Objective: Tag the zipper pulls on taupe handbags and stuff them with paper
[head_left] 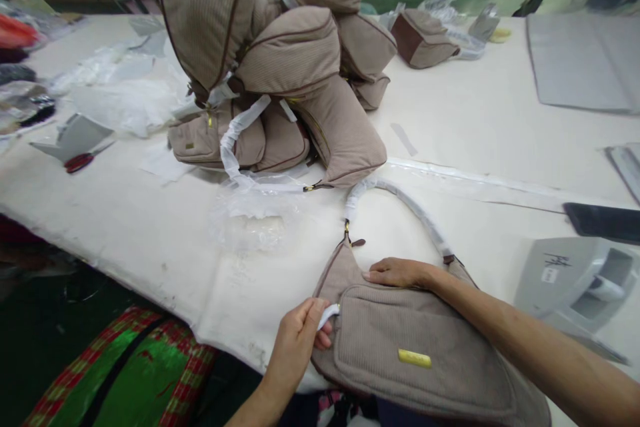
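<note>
A taupe corduroy shoulder bag with a gold plate lies at the table's front edge. Its white-wrapped handle arches away from me. At the left end of the front pocket, my left hand is closed around a white-wrapped zipper pull. My right hand rests on the bag just above that pocket, fingers stretched to the left and lying against the fabric. A small brown tab sticks out by the handle's left end.
Behind the bag rises a pile of similar bags. Plastic wrap and red-handled scissors lie to the left. A grey cardboard form and a dark flat object are at right. A green plaid-edged sack stands below the table.
</note>
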Tool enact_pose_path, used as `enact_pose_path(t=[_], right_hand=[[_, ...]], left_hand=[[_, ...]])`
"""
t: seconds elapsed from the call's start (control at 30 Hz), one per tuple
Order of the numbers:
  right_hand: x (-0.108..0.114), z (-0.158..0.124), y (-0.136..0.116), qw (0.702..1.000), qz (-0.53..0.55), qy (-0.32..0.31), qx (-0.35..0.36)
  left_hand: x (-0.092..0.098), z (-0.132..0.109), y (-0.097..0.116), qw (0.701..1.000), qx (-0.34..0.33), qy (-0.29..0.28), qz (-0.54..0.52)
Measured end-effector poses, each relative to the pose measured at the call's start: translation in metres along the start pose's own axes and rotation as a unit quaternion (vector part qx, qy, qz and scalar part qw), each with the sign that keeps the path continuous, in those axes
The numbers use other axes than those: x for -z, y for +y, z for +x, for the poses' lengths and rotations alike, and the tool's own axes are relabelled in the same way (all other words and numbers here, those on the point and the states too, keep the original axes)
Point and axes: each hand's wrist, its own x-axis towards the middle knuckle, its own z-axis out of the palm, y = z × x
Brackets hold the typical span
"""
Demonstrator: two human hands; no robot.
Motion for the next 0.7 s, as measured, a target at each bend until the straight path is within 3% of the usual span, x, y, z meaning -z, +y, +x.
enact_pose_path(t=[0.17, 0.33, 0.43, 0.6, 0.7], right_hand=[[0.0, 0.005, 0.004, 0.998, -0.048, 0.026, 0.013], [0.012, 0.02, 0.005, 0.971, -0.11, 0.21, -0.009], [0.021, 0.035, 0.007, 0.958, -0.137, 0.253, 0.006], [0.021, 0.048, 0.011, 0.961, -0.133, 0.24, 0.044], [0.017, 0.045, 0.016, 0.961, -0.108, 0.251, 0.048]], left_hand=[[0.0, -0.005, -0.001, 0.987, -0.087, 0.024, 0.135], [0.002, -0.002, -0.013, 0.947, -0.228, 0.048, 0.221], [0.005, -0.001, -0.02, 0.923, -0.277, 0.062, 0.26], [0.007, -0.005, -0.02, 0.94, -0.238, 0.04, 0.243], [0.005, -0.005, -0.015, 0.972, -0.157, 0.041, 0.171]])
